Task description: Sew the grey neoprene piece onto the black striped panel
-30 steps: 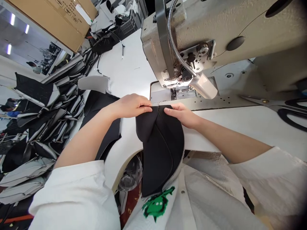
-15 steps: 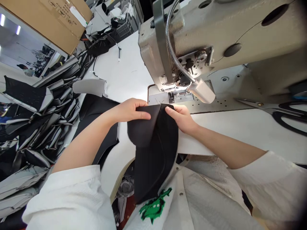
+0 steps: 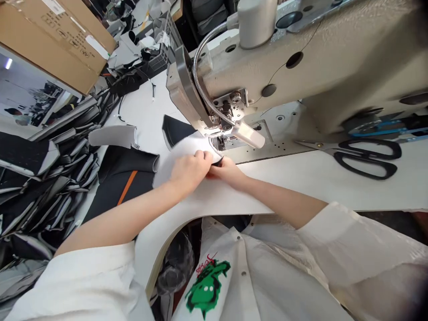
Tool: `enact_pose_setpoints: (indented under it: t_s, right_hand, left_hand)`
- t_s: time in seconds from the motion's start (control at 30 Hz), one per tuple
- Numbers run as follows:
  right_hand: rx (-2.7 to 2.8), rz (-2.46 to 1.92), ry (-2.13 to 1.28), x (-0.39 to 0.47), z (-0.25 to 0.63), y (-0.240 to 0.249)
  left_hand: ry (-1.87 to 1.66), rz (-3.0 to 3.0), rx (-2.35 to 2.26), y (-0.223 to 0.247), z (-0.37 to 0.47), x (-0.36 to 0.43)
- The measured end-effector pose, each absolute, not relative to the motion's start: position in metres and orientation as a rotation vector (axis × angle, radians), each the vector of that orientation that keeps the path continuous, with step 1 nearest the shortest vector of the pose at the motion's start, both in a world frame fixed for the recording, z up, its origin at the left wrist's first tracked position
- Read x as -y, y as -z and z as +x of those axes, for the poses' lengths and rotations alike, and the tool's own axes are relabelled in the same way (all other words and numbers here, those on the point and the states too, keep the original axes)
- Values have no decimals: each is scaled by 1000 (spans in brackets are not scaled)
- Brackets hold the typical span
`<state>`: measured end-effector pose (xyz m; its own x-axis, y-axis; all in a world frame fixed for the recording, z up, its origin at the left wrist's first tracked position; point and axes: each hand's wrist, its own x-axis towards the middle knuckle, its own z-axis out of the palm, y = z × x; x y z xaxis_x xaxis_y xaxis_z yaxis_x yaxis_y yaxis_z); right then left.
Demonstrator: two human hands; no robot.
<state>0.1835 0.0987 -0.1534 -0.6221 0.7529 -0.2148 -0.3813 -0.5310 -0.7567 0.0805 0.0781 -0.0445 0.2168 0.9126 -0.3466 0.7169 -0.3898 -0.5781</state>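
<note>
A fabric piece [image 3: 182, 154], white on the side facing up and black at its far left corner, lies on the table beside the sewing machine's needle area [image 3: 221, 141]. My left hand [image 3: 193, 168] presses and grips its near edge with curled fingers. Close against it, my right hand [image 3: 227, 171] pinches the dark edge of the same piece, just in front of the metal plate. The fingertips of both hands are partly hidden by the fabric and by each other.
Black-handled scissors [image 3: 364, 154] lie to the right on the white table [image 3: 290, 187]. Stacked black and grey pieces [image 3: 67, 165] fill the left side. Dark fabric with an orange strip [image 3: 127, 189] lies left of my hands. A cardboard box [image 3: 63, 40] stands at the back left.
The piece has been turned from its black side to its white side and moved from over the table's front edge to the needle area. The view has shifted right.
</note>
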Motion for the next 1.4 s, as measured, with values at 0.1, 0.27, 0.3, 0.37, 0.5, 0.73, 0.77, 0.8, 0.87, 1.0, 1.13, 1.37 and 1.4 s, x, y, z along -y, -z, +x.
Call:
enact_pose_setpoints:
  t_s: [0.1,0.27,0.3,0.37,0.5,0.73,0.77,0.8,0.87,1.0,1.13,1.37,1.4]
  right_hand:
    - [740,-665,-2374,-107,195,151]
    - [870,-951,-2381,-124,213,147]
    - [935,-999,-2343,-125,213,146]
    - [1049,-1079,-2267,-125,210,143]
    - [1155,-1165,-2201,-120,203,142]
    - [1205,-1108,-2268,-122,199,137]
    - [1217,-1105,-2243,-121,198,137]
    - [1225,-1092,-2218,-120,197,137]
    - [1224,-1046,-2188,-117,196,139]
    - [1190,-919,-2167,-112,196,145]
    - [1316,-832,-2093,-112,198,152]
    - [1463,-774,-1975,-113,198,157]
    - [1468,-762,-1976,-113,198,157]
  left_hand:
    - [-1011,-2174,1643,77,68,-61]
    - [-846,-2235,1703,111,37,-43]
    - [-803,-2264,1703,116,32,-40]
    - [-648,-2303,1711,126,22,-34]
    - [-78,-2266,1774,144,5,-23]
    - [460,-2480,1731,150,5,-29]
    - [617,-2566,1715,148,8,-32]
    - [793,-2644,1743,145,11,-35]
    - [1080,-2692,1978,138,17,-40]
    - [1059,-2571,2632,126,28,-45]
    - [1196,-2634,2980,124,33,-44]
    - [1374,-2525,3163,128,36,-42]
    - [1435,-2544,3141,128,36,-42]
